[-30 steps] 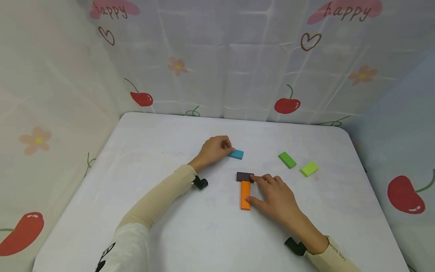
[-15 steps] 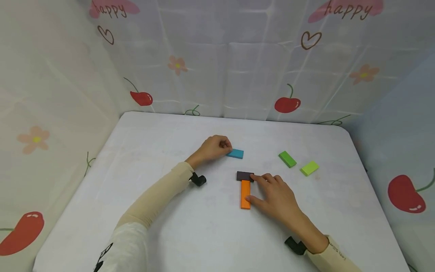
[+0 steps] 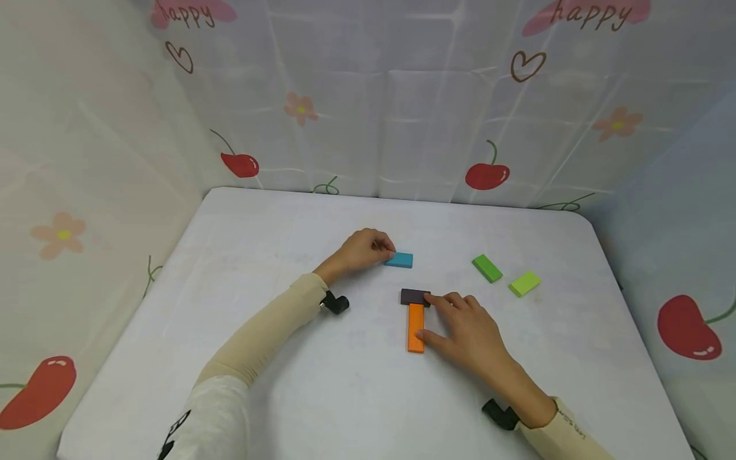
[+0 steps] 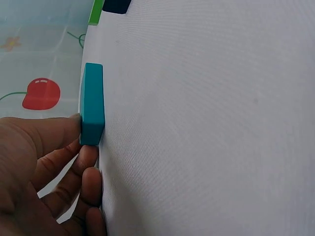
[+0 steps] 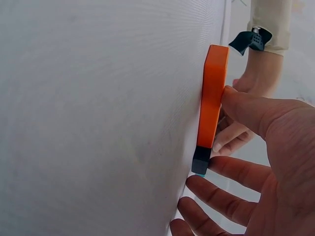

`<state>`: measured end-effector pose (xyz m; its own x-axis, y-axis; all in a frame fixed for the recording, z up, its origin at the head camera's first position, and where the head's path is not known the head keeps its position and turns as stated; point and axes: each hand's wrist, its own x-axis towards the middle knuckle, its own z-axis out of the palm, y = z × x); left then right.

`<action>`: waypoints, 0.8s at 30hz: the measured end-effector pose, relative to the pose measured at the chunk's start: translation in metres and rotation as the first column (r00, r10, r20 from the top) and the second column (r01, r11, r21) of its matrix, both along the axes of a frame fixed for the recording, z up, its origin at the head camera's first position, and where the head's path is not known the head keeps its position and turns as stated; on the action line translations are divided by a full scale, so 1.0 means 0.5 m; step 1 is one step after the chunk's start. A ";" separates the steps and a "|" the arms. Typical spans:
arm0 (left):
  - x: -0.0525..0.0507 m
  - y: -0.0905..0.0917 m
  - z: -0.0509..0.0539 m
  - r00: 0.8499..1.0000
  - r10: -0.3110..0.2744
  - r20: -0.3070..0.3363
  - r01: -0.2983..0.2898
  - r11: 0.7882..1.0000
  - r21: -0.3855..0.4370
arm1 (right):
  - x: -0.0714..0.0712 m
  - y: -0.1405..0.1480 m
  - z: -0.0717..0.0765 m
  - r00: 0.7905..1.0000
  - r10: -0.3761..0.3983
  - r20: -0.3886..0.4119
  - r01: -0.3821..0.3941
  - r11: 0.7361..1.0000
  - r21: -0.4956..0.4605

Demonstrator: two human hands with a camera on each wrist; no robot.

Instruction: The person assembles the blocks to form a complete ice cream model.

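Note:
My left hand (image 3: 360,251) pinches the left end of a flat blue block (image 3: 402,260) that lies on the table. In the left wrist view the thumb lies against the face of the blue block (image 4: 93,101), with the other fingers curled at its near end. My right hand (image 3: 473,333) is spread low over the table. Its thumb touches the side of an orange block (image 3: 416,332), and its index fingertip touches the right end of a dark grey block (image 3: 411,296). These two blocks meet in a T, the dark one across the top.
Right of the blue block, a green block (image 3: 487,268) and a yellow-green block (image 3: 524,284) lie apart on the white table (image 3: 322,396). Printed curtains (image 3: 379,128) stand behind the table and along both sides. Black wrist cameras (image 3: 336,303) sit on both arms.
My left hand shifts very slightly, and the blue block turns a little to lie straighter. The right hand, the T of blocks and the green blocks stay put.

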<state>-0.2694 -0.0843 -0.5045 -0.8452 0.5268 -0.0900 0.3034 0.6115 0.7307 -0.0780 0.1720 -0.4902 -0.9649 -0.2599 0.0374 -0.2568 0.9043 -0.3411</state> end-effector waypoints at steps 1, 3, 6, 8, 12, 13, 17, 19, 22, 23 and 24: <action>0.000 0.000 0.000 1.000 0.001 0.001 -0.001 1.000 0.000 | 0.000 0.000 0.000 1.000 0.000 0.001 0.000 1.000 0.000; 0.001 0.001 0.001 1.000 0.004 0.002 -0.004 1.000 -0.002 | -0.001 0.000 -0.001 1.000 0.000 -0.001 0.000 1.000 0.003; 0.003 0.003 0.002 1.000 0.013 -0.003 -0.013 1.000 -0.007 | -0.001 0.000 -0.001 1.000 0.001 -0.001 -0.001 1.000 0.004; 0.006 0.005 0.003 1.000 0.017 -0.006 -0.017 1.000 -0.014 | -0.001 0.000 -0.001 1.000 0.000 0.000 0.000 1.000 0.005; 0.014 0.010 0.005 1.000 0.013 -0.018 -0.014 0.999 -0.030 | -0.001 0.000 0.000 1.000 -0.006 0.006 0.006 1.000 0.008; 0.016 0.012 0.006 1.000 0.010 -0.021 -0.011 0.999 -0.033 | -0.001 -0.001 -0.001 1.000 -0.008 0.006 0.008 1.000 0.009; 0.025 0.018 0.007 0.999 -0.004 -0.036 0.003 0.999 -0.037 | -0.002 -0.001 -0.001 1.000 -0.010 0.003 0.010 1.000 0.012; 0.029 0.021 0.007 0.999 -0.012 -0.041 0.010 0.999 -0.034 | -0.002 -0.001 -0.002 1.000 -0.010 0.001 0.010 1.000 0.011; 0.035 0.025 0.005 0.999 -0.022 -0.039 0.020 0.999 -0.031 | -0.002 -0.001 -0.003 1.000 -0.009 0.001 0.009 1.000 0.007; 0.036 0.026 0.004 0.999 -0.024 -0.041 0.023 0.999 -0.032 | -0.002 -0.001 -0.003 1.000 -0.010 0.004 0.010 1.000 0.003; 0.038 0.027 0.004 0.999 -0.026 -0.043 0.025 0.999 -0.033 | -0.002 -0.001 -0.003 1.000 -0.011 0.006 0.011 1.000 -0.001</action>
